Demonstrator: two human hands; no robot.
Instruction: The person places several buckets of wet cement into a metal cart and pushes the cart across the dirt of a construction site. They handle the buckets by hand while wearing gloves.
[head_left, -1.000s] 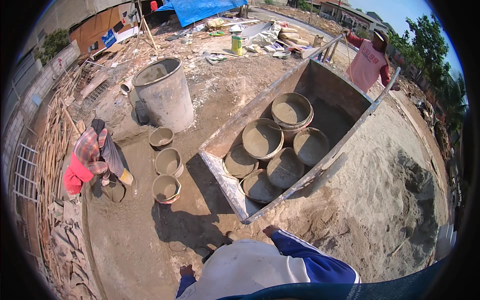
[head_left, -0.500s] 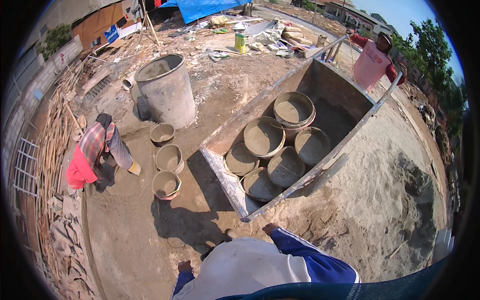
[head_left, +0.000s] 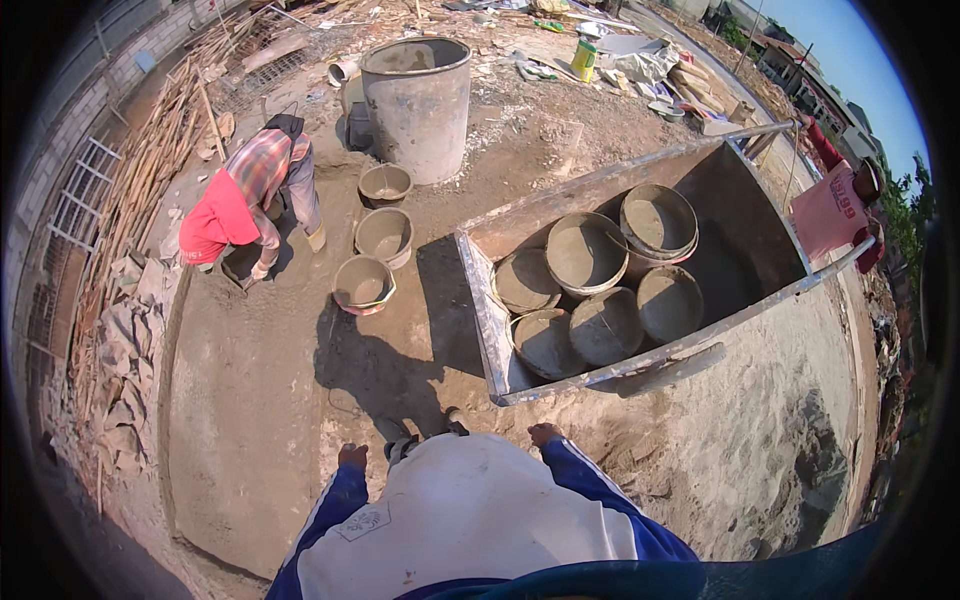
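My left hand [head_left: 352, 456] hangs low on the left of my body, its fingers loosely apart and holding nothing. On the other side, my right hand [head_left: 545, 434] hangs just short of the near edge of a large metal cart [head_left: 484, 320]; it too looks empty and touches nothing. Inside the cart stand several buckets of wet grey mortar, among them a front bucket [head_left: 545, 343] and a raised far bucket [head_left: 659, 222]. Three more buckets stand in a row on the ground left of the cart: a near bucket [head_left: 363, 284], a middle bucket [head_left: 384, 237] and a far bucket [head_left: 385, 184].
A co-worker in red [head_left: 222, 215] bends to the mortar surface at left. Another person in a pink shirt [head_left: 828, 210] grips the cart's handle at far right. A big drum [head_left: 418, 115] stands behind the buckets. Bamboo poles [head_left: 160, 180] and a sand heap [head_left: 760, 420] flank the area.
My view has swung left and down, so the cart and buckets sit farther right. The co-worker in red now reaches a hand to the ground. My hands stay low and empty.
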